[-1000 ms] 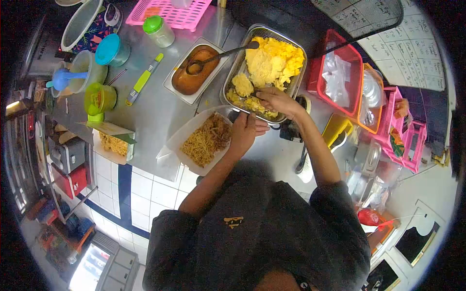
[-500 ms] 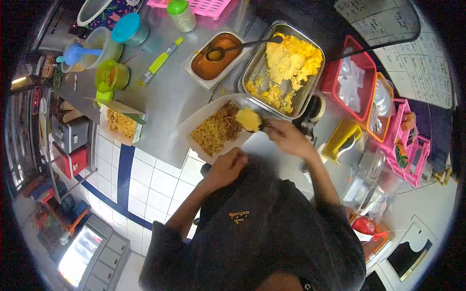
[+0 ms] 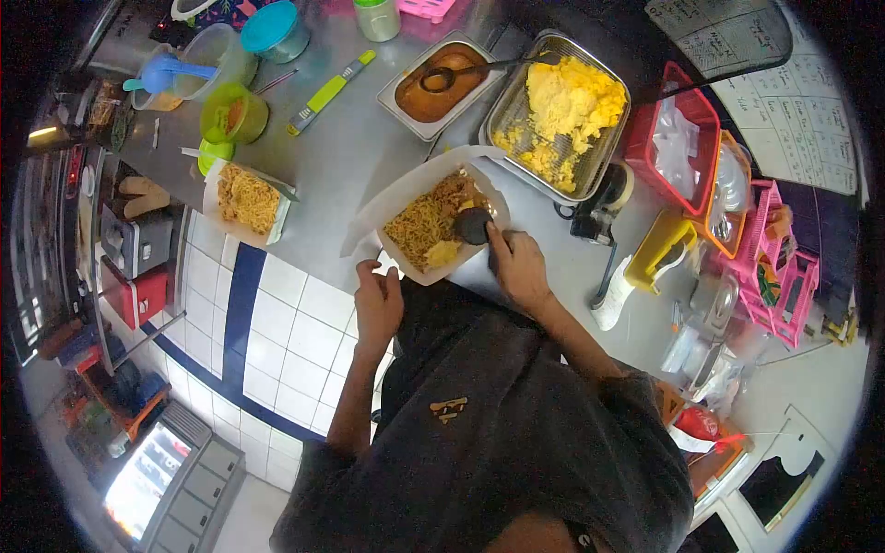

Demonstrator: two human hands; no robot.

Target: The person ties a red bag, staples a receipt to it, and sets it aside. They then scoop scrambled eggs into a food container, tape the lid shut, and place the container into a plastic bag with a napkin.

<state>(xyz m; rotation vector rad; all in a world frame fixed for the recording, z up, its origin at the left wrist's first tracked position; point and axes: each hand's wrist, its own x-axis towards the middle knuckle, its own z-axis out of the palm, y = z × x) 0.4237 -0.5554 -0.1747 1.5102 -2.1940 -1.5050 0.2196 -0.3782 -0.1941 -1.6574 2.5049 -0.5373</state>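
An open paper box [image 3: 364, 229] of fried noodles [image 3: 410, 226] sits at the counter's front edge. Yellow scrambled egg [image 3: 442, 253] lies on the noodles near the box's front corner. My right hand [image 3: 523, 270] grips the handle of a black scoop [image 3: 472, 226], whose round bowl is turned face down over the noodles' right side. Just off the box's lower left side is my left hand [image 3: 379, 300], holding nothing, with its fingers loosely bent and apart. Behind the box, a metal pan [image 3: 499, 112] holds a heap of scrambled egg [image 3: 576, 97].
A metal tray of brown sauce [image 3: 429, 97] with a black ladle [image 3: 437, 80] stands behind the box. Another noodle box [image 3: 247, 201] is at the left. A green-handled knife [image 3: 332, 92] lies on the counter. Red basket [image 3: 678, 138] and yellow holder [image 3: 659, 253] stand at the right.
My right hand has turned the egg-filled scoop over above the box, and egg now lies on the noodles. My left hand has shifted left and its fingers have spread. The box has turned slightly.
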